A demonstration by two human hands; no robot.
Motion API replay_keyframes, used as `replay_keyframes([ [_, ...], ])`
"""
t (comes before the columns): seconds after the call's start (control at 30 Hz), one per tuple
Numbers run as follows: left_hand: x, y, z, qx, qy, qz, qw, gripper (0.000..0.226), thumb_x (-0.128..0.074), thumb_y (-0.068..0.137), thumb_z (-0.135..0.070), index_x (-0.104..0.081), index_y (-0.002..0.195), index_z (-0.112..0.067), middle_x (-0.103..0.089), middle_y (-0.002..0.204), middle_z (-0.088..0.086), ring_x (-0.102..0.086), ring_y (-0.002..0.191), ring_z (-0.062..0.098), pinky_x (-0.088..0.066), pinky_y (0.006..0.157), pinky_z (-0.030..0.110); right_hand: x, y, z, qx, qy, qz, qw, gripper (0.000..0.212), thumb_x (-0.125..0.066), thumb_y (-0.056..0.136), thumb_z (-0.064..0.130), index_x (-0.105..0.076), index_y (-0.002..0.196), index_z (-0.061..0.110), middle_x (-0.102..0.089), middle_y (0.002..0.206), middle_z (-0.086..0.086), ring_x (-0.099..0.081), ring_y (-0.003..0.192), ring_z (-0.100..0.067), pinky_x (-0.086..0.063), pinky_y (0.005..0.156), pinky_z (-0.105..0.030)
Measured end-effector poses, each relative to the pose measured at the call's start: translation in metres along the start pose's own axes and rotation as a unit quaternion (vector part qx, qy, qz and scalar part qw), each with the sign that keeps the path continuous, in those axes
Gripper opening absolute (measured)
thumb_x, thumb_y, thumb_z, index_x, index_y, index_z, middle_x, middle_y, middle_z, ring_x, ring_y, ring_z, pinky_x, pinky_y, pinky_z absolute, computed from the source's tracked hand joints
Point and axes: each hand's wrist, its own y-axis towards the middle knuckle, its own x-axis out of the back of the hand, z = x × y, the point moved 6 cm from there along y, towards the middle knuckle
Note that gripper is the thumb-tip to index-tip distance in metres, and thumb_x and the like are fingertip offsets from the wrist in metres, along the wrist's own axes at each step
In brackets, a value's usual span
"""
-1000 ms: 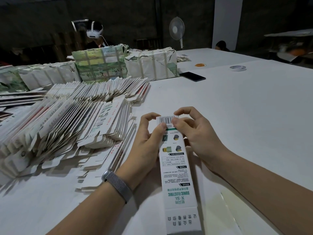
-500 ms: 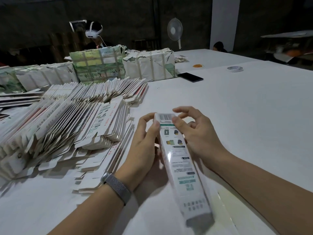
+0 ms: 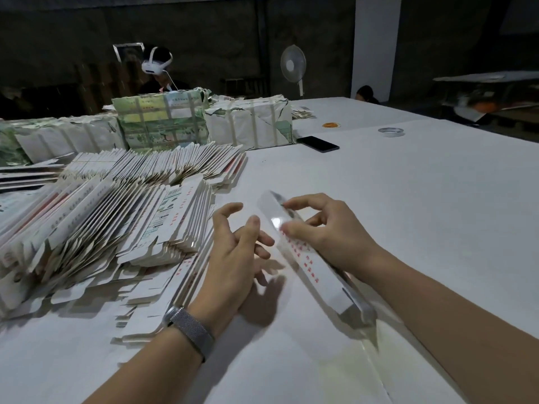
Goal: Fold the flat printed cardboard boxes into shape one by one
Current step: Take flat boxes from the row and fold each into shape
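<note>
A long, narrow white box (image 3: 309, 260) with red print on its upper face lies slanted above the white table, its far end up and left, its near end low and right. My right hand (image 3: 326, 228) holds it near the far end, thumb on the printed face and fingers curled over the top. My left hand (image 3: 236, 252), with a grey watch band on the wrist, hovers just left of the box with loosely bent fingers and holds nothing. A big fanned heap of flat printed boxes (image 3: 102, 223) lies to the left.
Strapped bundles of flat boxes (image 3: 248, 123) stand at the back left. A black phone (image 3: 318, 143), a tape roll (image 3: 390, 131) and an orange ring (image 3: 331, 125) lie further back on the table (image 3: 423, 214). A person with a white headset sits behind the bundles, near a fan (image 3: 293, 65).
The box has turned over from its green-printed face to the red-printed side and swung to the right. My left hand has let go of it; only my right hand holds it now.
</note>
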Motion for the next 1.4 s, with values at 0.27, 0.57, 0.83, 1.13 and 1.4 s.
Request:
replay_keyframes([
  [0.27, -0.001, -0.003, 0.004, 0.012, 0.061, 0.025, 0.998, 0.021, -0.051, 0.104, -0.017, -0.052, 0.117, -0.034, -0.065, 0.073, 0.0, -0.055, 0.053, 0.005, -0.043, 0.041, 0.023, 0.069, -0.006, 0.027, 0.052, -0.254, -0.039, 0.965, 0.032, -0.075, 0.083, 0.036, -0.069, 0.115, 0.04, -0.055, 0.123, 0.015, -0.052, 0.102, -0.006, -0.043, 0.091, -0.028],
  [0.57, -0.008, -0.001, 0.01, -0.016, 0.111, 0.103, 0.988, 0.027, -0.051, 0.103, -0.011, -0.063, 0.1, -0.034, -0.06, 0.061, 0.003, -0.049, 0.047, 0.006, -0.036, 0.039, 0.016, 0.233, -0.096, -0.052, -0.171, -0.524, -0.013, 0.835, 0.034, -0.058, 0.094, 0.035, -0.056, 0.127, 0.044, -0.049, 0.133, 0.02, -0.053, 0.109, -0.009, -0.042, 0.082, -0.03],
  [0.83, 0.011, 0.02, 0.037, 0.024, 0.148, 0.112, 0.982, 0.03, -0.049, 0.104, -0.007, -0.068, 0.096, -0.029, -0.059, 0.056, 0.011, -0.055, 0.046, 0.015, -0.044, 0.046, 0.017, 0.344, -0.117, -0.092, -0.242, -0.621, -0.115, 0.736, 0.05, -0.046, 0.095, 0.008, -0.054, 0.132, 0.041, -0.049, 0.125, 0.008, -0.042, 0.117, -0.02, -0.037, 0.076, -0.032],
  [1.13, 0.002, 0.014, 0.038, 0.043, 0.137, 0.12, 0.982, 0.03, -0.046, 0.1, 0.007, -0.067, 0.094, -0.014, -0.057, 0.054, 0.017, -0.052, 0.045, 0.019, -0.046, 0.047, 0.017, 0.297, -0.093, -0.083, -0.189, -0.575, -0.173, 0.777, 0.038, -0.049, 0.094, 0.028, -0.05, 0.132, 0.035, -0.049, 0.128, 0.004, -0.05, 0.121, -0.022, -0.038, 0.083, -0.037],
  [1.4, -0.023, -0.006, 0.002, 0.011, 0.154, 0.125, 0.98, 0.036, -0.053, 0.099, 0.005, -0.07, 0.08, -0.019, -0.059, 0.061, 0.017, -0.044, 0.042, 0.012, -0.032, 0.04, 0.02, 0.156, -0.045, -0.02, -0.077, -0.418, -0.083, 0.901, 0.027, -0.055, 0.091, 0.04, -0.061, 0.117, 0.036, -0.051, 0.099, 0.016, -0.055, 0.099, -0.016, -0.039, 0.08, -0.033],
])
